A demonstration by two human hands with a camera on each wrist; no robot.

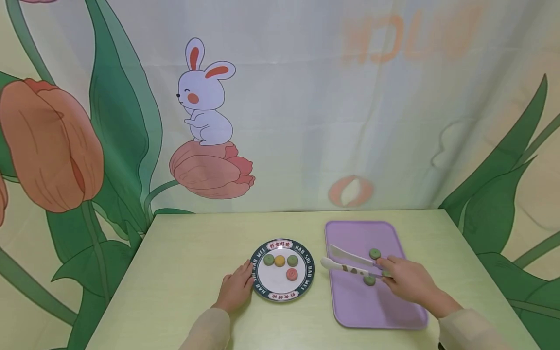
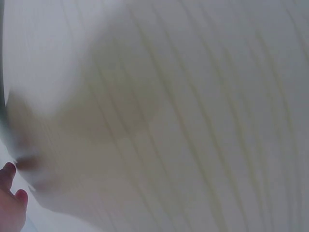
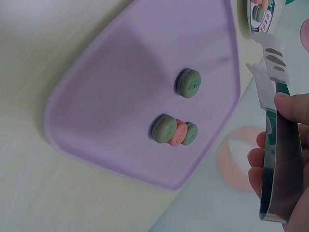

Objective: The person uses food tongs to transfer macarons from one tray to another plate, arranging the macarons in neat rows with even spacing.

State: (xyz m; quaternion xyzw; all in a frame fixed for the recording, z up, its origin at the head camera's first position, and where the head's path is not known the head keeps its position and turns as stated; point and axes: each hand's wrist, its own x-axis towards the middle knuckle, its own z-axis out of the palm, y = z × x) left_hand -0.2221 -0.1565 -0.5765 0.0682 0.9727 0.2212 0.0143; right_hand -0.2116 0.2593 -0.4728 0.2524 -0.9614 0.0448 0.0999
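My left hand touches the left rim of a round plate with a dark lettered border; in the left wrist view only some fingertips show. Two green macarons, a yellow macaron and a pink macaron lie on the plate. Over a purple tray, my right hand grips metal tongs with pale plastic tips. The tips are apart with nothing between them, pointing toward the plate. On the tray lie a green macaron and, lower in the right wrist view, a pink macaron between two green ones.
The pale yellow table carries the plate in the middle and the tray to its right. Behind its far edge hangs a curtain printed with a rabbit and tulips.
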